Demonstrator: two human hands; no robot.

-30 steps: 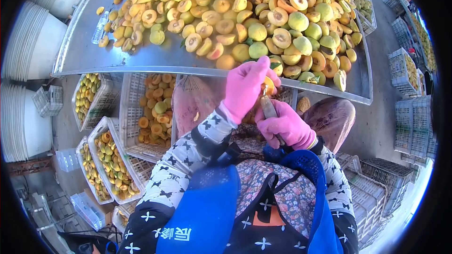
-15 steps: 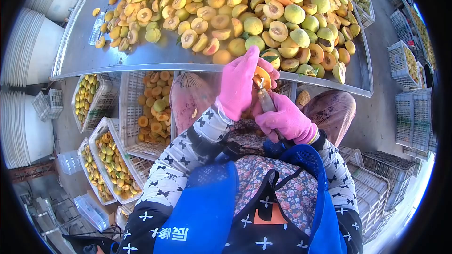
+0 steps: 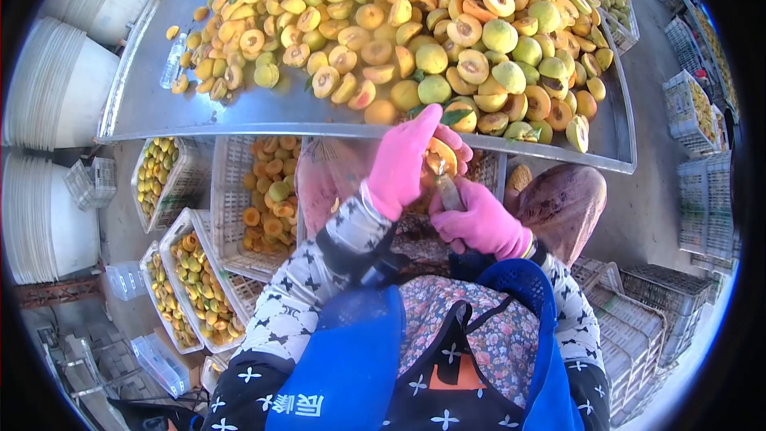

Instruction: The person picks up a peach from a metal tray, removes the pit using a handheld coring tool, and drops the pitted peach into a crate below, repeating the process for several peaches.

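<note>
Both hands wear pink gloves, just in front of the metal table's near edge. My left hand [image 3: 405,161] is closed round a halved orange-yellow fruit [image 3: 440,158], its cut face turned toward my right hand. In my right hand [image 3: 483,222] is a tool with a greyish handle [image 3: 449,193], its metal end against the fruit's centre. The fingers of my right hand are wrapped round the handle. Beyond my hands a heap of halved and whole fruit [image 3: 431,58] lies on the metal table [image 3: 239,118].
A clear plastic bottle [image 3: 172,61] lies at the table's left. Crates of fruit [image 3: 233,191] stand below the near edge and at lower left [image 3: 206,291]. Stacked crates [image 3: 626,327] are at lower right, more [image 3: 706,203] at far right. White tubs [image 3: 52,84] line the left.
The camera view has shifted slightly, so the table and crates appear a little lower. My hands still hold the fruit and the tool together, with the fruit tilted slightly differently.
</note>
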